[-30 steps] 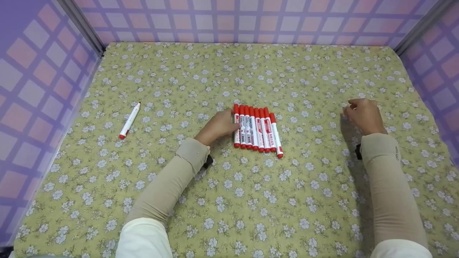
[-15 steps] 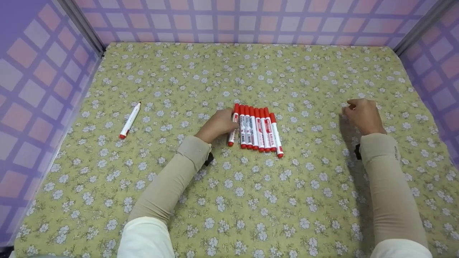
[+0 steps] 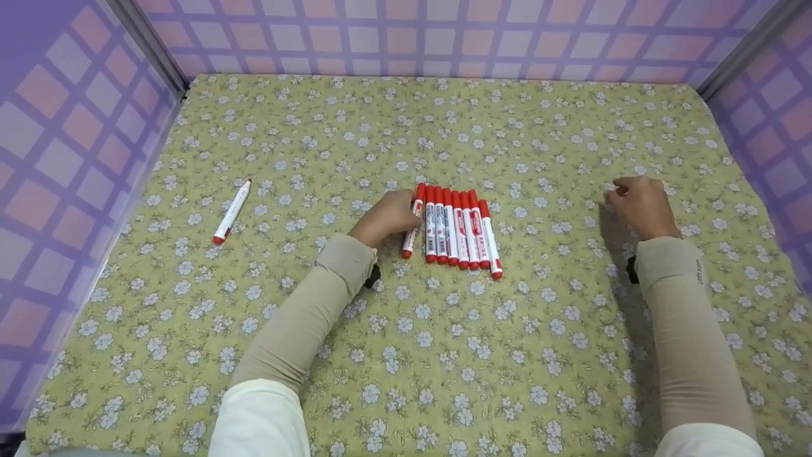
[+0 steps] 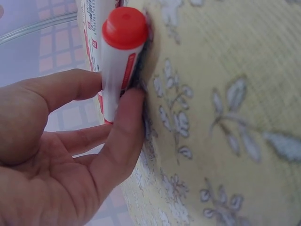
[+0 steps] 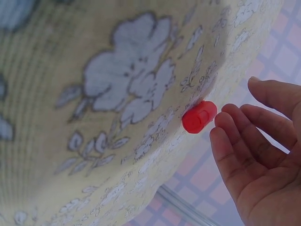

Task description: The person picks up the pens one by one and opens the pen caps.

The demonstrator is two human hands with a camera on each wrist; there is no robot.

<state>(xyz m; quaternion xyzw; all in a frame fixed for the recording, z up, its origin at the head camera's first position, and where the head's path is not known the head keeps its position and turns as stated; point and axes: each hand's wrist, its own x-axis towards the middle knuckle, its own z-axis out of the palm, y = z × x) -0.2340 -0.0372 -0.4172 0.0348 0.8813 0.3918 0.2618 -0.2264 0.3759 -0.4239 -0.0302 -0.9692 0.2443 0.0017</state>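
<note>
Left hand (image 3: 388, 217): fingers pinched a marker (image 4: 116, 65) left of the marker row (image 3: 462, 231). Right hand (image 3: 644, 204): fingers curved loosely near red cap (image 5: 199, 117).

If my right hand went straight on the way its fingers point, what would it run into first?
Most likely the small red cap, just ahead of your right hand in the right wrist view; depth is unclear, so they may already touch.

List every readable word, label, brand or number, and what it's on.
Nothing legible.
White red-capped plastic marker in left hand: red label, lettering blurred.
Row of white red-capped plastic markers: printed labels, too small.
Lone white uncapped marker: red patch, too small.
Beige fabric right sleeve: dark marks, too small.
</note>
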